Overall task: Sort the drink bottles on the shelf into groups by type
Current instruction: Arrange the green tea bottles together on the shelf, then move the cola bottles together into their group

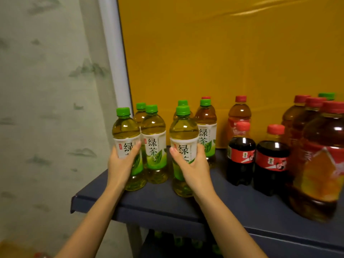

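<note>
Hands on two green tea bottles at the left end of a dark blue shelf (232,207). Left hand (122,164) wrapped around the label of the leftmost bottle (127,144), fingers curled behind, thumb across the front, bottle upright near the shelf's left edge; whether its base touches the shelf cannot be told. Right hand (193,167) gripping a second green tea bottle (183,138) the same way, upright, nearer the front edge. Between and behind them, more green tea (154,146) with green caps and white-and-green labels, standing close together; one more green-capped bottle (206,127) just right of the held one, a red cap peeking out behind it. Further right, apart from the green group, two small cola bottles (240,157) side by side, dark liquid, red caps, red labels. Behind them a red-capped amber tea bottle (239,112). At the far right, a tight cluster of red-capped amber bottles (320,161), the nearest large and blurred, a single green cap (326,95) showing at the back. Yellow panel (223,53) behind the shelf, pale patterned curtain (46,90) to the left.
</note>
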`<state>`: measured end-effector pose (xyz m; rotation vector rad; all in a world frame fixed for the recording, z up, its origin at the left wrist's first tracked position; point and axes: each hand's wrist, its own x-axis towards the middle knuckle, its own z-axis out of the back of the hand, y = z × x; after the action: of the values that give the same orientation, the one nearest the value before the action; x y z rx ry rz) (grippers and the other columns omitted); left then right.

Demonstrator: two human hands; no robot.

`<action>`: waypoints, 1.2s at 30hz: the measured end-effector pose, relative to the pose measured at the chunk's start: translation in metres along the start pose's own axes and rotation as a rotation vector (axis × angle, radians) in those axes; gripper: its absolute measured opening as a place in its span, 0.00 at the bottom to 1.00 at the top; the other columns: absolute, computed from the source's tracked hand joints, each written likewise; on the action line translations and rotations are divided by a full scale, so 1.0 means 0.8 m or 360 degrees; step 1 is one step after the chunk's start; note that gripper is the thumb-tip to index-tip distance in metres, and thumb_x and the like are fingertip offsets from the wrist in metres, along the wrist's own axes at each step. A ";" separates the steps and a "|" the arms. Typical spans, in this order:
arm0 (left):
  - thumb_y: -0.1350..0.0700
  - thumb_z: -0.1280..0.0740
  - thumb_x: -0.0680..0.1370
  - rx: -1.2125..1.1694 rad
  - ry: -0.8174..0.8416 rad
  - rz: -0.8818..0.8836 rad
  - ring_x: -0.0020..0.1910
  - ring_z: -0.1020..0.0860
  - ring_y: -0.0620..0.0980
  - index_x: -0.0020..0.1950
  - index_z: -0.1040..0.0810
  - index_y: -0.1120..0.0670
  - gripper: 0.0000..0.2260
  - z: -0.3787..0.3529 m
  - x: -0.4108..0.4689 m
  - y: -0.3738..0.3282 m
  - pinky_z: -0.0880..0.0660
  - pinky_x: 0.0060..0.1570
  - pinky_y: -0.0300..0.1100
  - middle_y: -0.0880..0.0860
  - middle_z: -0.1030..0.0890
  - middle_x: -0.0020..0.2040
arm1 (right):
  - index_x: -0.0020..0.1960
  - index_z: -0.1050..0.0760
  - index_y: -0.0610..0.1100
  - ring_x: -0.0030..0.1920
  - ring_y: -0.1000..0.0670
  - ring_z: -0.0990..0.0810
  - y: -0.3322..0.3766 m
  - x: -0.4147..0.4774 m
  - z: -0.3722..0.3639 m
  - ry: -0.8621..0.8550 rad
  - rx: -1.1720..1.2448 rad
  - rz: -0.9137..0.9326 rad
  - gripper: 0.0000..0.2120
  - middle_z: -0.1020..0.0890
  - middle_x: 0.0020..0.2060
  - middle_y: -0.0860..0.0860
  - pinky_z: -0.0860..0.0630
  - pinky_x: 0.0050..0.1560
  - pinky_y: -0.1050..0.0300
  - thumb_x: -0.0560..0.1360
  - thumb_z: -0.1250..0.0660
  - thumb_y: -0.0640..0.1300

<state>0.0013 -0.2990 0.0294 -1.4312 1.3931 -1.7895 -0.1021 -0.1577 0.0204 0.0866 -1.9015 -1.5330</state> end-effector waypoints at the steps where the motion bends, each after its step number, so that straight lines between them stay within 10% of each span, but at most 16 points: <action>1: 0.47 0.31 0.72 0.0014 0.0018 -0.0011 0.48 0.21 0.42 0.55 0.25 0.48 0.14 0.000 0.004 0.001 0.27 0.39 0.36 0.45 0.20 0.47 | 0.60 0.31 0.49 0.56 0.55 0.24 -0.002 0.002 -0.003 -0.0009 -0.0060 0.0001 0.26 0.23 0.55 0.51 0.26 0.53 0.62 0.66 0.27 0.55; 6: 0.43 0.31 0.68 0.0001 0.0125 -0.0055 0.48 0.21 0.45 0.51 0.25 0.47 0.15 0.000 0.017 0.009 0.26 0.42 0.38 0.47 0.20 0.47 | 0.62 0.37 0.49 0.59 0.51 0.25 -0.007 0.005 -0.012 -0.0065 -0.0183 -0.0041 0.34 0.24 0.58 0.49 0.25 0.58 0.52 0.63 0.27 0.60; 13: 0.45 0.29 0.67 0.0211 -0.0077 -0.0145 0.66 0.31 0.51 0.73 0.45 0.51 0.40 0.007 0.004 -0.002 0.32 0.64 0.47 0.55 0.33 0.69 | 0.69 0.40 0.47 0.64 0.54 0.30 0.019 -0.007 0.017 0.0081 -0.0452 -0.0019 0.38 0.30 0.65 0.52 0.29 0.65 0.54 0.66 0.27 0.56; 17: 0.54 0.30 0.74 0.0158 -0.0282 -0.0736 0.63 0.31 0.48 0.64 0.37 0.43 0.23 -0.002 -0.033 -0.027 0.33 0.62 0.34 0.48 0.31 0.62 | 0.66 0.35 0.49 0.62 0.59 0.30 0.056 -0.028 0.068 0.0019 -0.0685 0.0290 0.27 0.29 0.61 0.56 0.32 0.62 0.64 0.71 0.30 0.50; 22: 0.56 0.35 0.74 -0.0070 0.0000 -0.1164 0.51 0.26 0.52 0.56 0.32 0.47 0.13 -0.054 -0.081 -0.065 0.26 0.52 0.45 0.52 0.27 0.51 | 0.62 0.31 0.48 0.58 0.60 0.29 0.081 -0.033 0.139 -0.0346 -0.0966 0.0647 0.18 0.28 0.55 0.56 0.35 0.57 0.75 0.74 0.33 0.41; 31: 0.53 0.25 0.67 0.0328 0.0966 -0.0427 0.71 0.38 0.51 0.72 0.46 0.56 0.41 -0.211 -0.099 -0.063 0.38 0.67 0.41 0.55 0.38 0.71 | 0.73 0.42 0.42 0.74 0.50 0.46 0.048 -0.007 0.170 -0.0548 -0.1446 0.0557 0.29 0.40 0.73 0.48 0.48 0.73 0.58 0.75 0.36 0.38; 36: 0.60 0.25 0.68 0.0045 0.1272 0.0116 0.58 0.28 0.44 0.71 0.43 0.54 0.38 -0.234 -0.082 -0.049 0.31 0.56 0.36 0.51 0.30 0.65 | 0.75 0.48 0.48 0.75 0.52 0.47 0.034 -0.010 0.170 -0.0588 -0.1355 0.0517 0.35 0.47 0.75 0.52 0.43 0.71 0.57 0.74 0.35 0.39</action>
<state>-0.1362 -0.1513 0.0448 -0.6254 1.7238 -2.4436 -0.1596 -0.0319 0.0310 -0.8830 -1.2600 -2.0708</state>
